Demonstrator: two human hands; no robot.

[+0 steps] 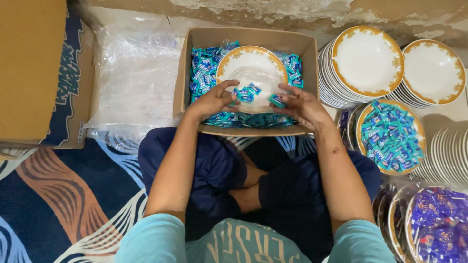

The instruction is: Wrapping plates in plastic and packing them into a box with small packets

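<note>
The big brown box (34,73) at nine o'clock runs off the picture's edge. At four o'clock, the plate of purple candies (436,224) is cut off too. The plate in the candy box (251,68) hides the candies under it.

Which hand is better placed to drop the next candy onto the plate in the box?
Right, probably. The right hand pinches a blue wrapped candy just over the plate rim. The left hand rests at the plate's near edge beside the few candies already on it; whether it holds one is unclear.
</note>
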